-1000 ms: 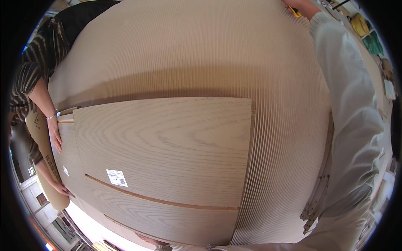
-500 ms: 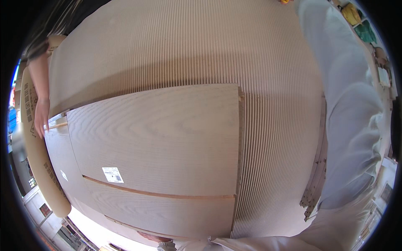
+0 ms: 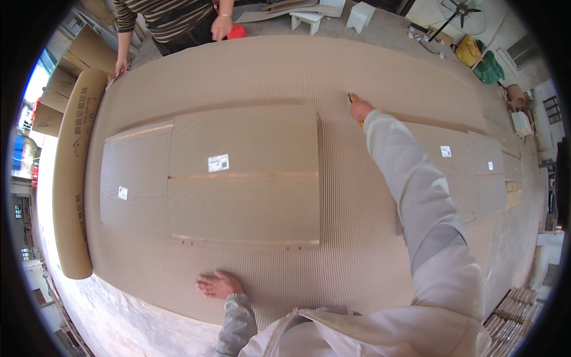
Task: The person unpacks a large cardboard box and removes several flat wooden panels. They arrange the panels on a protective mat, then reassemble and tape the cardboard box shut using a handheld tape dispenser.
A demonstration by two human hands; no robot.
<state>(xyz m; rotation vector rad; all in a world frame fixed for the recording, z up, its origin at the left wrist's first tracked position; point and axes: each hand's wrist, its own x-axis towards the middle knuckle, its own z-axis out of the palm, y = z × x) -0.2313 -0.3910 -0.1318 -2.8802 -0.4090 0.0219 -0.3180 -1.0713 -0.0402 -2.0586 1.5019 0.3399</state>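
Observation:
My left hand lies flat, fingers stretched, on the corrugated cardboard sheet near its front edge. Out ahead, my right hand is closed round what looks like a utility knife; a bit of yellow shows below the fist and a thin dark tip points at the sheet. Between my hands, to the left, rests a stack of wood-grain panels with a white label. Another group of labelled panels lies on the right, partly behind my right arm.
A large cardboard roll runs along the left edge. At the far left a co-worker in a striped top touches the sheet's edge with one hand. White stools and a standing fan are at the back. Stacked slats stand lower right.
The view has pulled back and shows far more of the sheet. My right hand has come into full view. The co-worker's hand has left the panels for the sheet's far-left edge.

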